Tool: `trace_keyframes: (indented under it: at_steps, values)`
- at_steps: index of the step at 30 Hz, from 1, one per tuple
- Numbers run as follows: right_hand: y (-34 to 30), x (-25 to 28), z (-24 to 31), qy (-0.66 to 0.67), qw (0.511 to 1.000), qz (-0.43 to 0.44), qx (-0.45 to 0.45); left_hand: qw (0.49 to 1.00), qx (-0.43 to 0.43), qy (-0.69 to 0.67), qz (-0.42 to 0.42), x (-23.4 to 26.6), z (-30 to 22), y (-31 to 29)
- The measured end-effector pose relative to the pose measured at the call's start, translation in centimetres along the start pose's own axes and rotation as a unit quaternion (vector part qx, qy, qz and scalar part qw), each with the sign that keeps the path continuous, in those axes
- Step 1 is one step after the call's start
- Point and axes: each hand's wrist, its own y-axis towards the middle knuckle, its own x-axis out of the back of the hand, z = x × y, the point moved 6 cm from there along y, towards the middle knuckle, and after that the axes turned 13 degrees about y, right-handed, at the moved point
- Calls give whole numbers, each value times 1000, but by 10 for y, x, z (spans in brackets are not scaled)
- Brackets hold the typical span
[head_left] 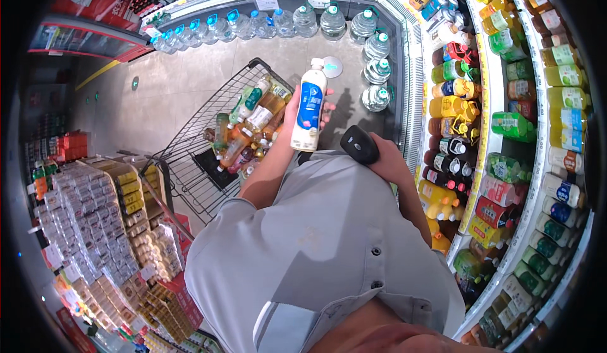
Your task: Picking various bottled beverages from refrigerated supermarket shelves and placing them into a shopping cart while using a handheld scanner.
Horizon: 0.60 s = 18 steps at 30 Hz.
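My left hand (291, 114) is closed around a white plastic bottle (310, 109) with a blue label and a white cap, held upright with the label showing. Its fingertips wrap the bottle's right side. In my right hand (387, 158), close to my body, is a black handheld scanner (358, 143) with a rounded head. Just left of the bottle stands a wire shopping cart (190, 135), holding several drink bottles (256, 116) of different colours, lying and leaning in a heap.
Shelves of bottled drinks (455, 116) rise close on my right. Large water jugs (333, 22) line the floor along the far and right edges. Stacked canned drinks (95, 220) stand at the left, behind the cart. A round floor sticker (331, 67) lies beyond the bottle.
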Motion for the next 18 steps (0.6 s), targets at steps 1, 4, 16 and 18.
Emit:
trace_keyframes:
  at_steps: [1, 4, 16, 18]
  values:
    - [3, -4, 4, -3, 1000, -2, -6, 1000, 3, -5, 0, 5, 2, -2]
    - [9, -16, 13, -19, 1000, 2, 2, 994, 5, -89, 63, 8, 4, -4]
    - [20, -41, 17, -21, 998, -25, -45, 1000, 9, 13, -17, 60, -16, -17]
    - [22, -42, 19, -22, 998, -21, -63, 999, 21, -39, 16, 62, -17, -18]
